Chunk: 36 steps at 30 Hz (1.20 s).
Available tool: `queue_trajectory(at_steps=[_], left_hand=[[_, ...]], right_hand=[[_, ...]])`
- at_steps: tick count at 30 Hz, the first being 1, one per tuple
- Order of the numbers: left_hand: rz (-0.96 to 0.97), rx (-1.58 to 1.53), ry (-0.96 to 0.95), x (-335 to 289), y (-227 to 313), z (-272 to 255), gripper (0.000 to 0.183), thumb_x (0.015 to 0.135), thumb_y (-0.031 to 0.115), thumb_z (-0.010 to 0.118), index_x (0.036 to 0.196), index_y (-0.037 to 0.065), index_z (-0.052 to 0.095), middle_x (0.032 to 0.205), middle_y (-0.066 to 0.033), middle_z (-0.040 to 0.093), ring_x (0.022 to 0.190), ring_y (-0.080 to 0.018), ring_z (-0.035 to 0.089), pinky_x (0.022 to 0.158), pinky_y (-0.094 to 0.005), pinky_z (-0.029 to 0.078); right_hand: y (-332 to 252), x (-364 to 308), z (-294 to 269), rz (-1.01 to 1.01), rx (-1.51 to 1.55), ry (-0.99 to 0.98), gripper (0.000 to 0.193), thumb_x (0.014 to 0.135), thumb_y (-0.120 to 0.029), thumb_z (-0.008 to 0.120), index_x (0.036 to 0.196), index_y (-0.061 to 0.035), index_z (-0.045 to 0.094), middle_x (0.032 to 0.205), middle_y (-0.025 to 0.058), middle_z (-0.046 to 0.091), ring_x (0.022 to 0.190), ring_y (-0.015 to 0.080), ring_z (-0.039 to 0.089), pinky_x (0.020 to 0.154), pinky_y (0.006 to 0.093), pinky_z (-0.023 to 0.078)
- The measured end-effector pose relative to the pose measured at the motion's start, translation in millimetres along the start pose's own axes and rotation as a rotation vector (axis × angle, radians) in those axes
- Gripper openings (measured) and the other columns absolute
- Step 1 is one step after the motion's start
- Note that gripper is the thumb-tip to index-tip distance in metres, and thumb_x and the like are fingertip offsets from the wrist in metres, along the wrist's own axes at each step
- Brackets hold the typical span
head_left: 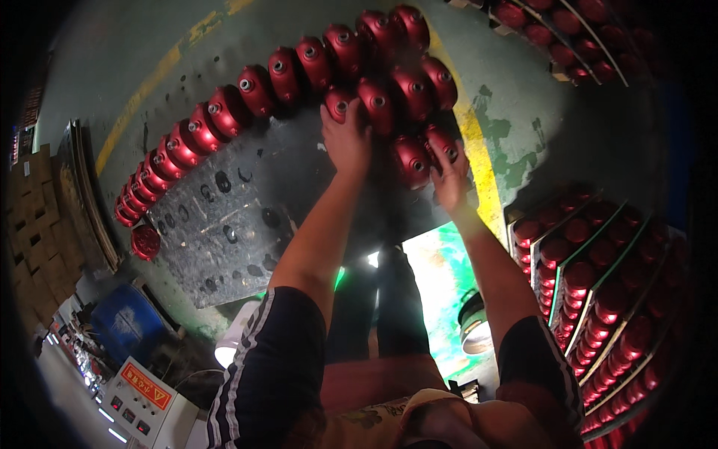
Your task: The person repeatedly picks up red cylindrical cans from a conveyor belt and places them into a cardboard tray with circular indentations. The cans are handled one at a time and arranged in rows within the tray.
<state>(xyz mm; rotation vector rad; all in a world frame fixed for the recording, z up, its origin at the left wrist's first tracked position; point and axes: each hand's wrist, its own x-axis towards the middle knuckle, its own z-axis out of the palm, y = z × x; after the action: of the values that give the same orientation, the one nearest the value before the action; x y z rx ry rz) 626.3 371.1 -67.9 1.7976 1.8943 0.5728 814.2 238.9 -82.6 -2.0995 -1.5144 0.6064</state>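
Note:
My left hand (pixel 347 144) is wrapped round the near side of a shiny red metal cylinder (pixel 338 97) with a round neck opening on top. Further right, the fingers of my right hand (pixel 452 176) lie over another red cylinder (pixel 437 136) and grip it. Pressed close beside that one, on its left, stands a third red cylinder (pixel 408 153). Several more of the same kind, like the cylinder (pixel 376 105) next to my left hand, stand upright between and beyond my hands. The undersides of the held cylinders are hidden.
A curved row of red cylinders (pixel 254 90) runs along the far edge of a dark, scuffed board (pixel 217 239). Racks packed with red cylinders (pixel 598 299) stand at the right. Left are stacked brown cartons (pixel 37 232), a blue drum (pixel 127 322) and a control box (pixel 142 400).

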Motion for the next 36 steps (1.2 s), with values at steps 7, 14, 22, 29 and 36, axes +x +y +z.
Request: queue_trajectory(at_steps=[7,14,22,29,36], left_hand=[[-0.037,-0.175,0.019,-6.4,-50.6,-10.3,0.056,0.072,0.012,0.073,0.122,0.028,0.055,0.143,-0.0214,0.035,0.123,-0.0425,0.046,0.098,-0.0434,0.045],[-0.190,-0.767,-0.100,-119.4,-117.5,-155.1,0.073,0.068,0.006,0.074,0.136,0.013,0.049,0.139,-0.0126,0.044,0.128,-0.0298,0.046,0.107,-0.0395,0.038],[-0.620,-1.186,0.275,-333.0,-102.2,-390.7,0.086,0.062,-0.005,0.070,0.142,0.005,0.043,0.141,-0.0084,0.047,0.129,-0.0247,0.045,0.107,-0.0376,0.038],[-0.325,-1.701,1.054,-494.2,-60.6,-485.1,0.091,0.069,0.006,0.070,0.149,0.008,0.030,0.138,-0.0136,0.049,0.124,-0.0304,0.049,0.105,-0.0441,0.041],[0.099,-2.091,1.775,-566.8,-151.3,-525.2,0.051,0.097,0.045,0.049,0.128,0.005,0.051,0.122,-0.0149,0.060,0.108,-0.0296,0.060,0.094,-0.0457,0.051]], right_hand=[[35.0,15.3,-5.0,0.101,0.164,0.107,0.065,0.078,-0.003,0.071,0.136,-0.0257,0.050,0.129,0.0210,0.040,0.119,0.0404,0.042,0.106,0.0436,0.034],[13.0,-62.3,-134.2,0.153,0.454,0.082,0.060,0.084,-0.011,0.068,0.139,-0.0058,0.045,0.136,0.0126,0.046,0.126,0.0259,0.042,0.110,0.0384,0.029],[-162.9,-105.3,-157.8,0.212,0.900,-0.532,0.070,0.078,-0.004,0.066,0.143,-0.0098,0.041,0.133,0.0114,0.049,0.123,0.0242,0.048,0.106,0.0357,0.037],[-398.1,-146.5,-82.8,0.190,1.290,-1.312,0.067,0.086,-0.004,0.059,0.147,-0.0105,0.031,0.141,0.0100,0.043,0.131,0.0256,0.042,0.110,0.0412,0.036],[-582.8,-319.3,18.4,0.612,1.388,-2.038,0.048,0.096,-0.032,0.053,0.140,-0.0136,0.045,0.143,0.0088,0.047,0.128,0.0274,0.047,0.109,0.0500,0.035]])
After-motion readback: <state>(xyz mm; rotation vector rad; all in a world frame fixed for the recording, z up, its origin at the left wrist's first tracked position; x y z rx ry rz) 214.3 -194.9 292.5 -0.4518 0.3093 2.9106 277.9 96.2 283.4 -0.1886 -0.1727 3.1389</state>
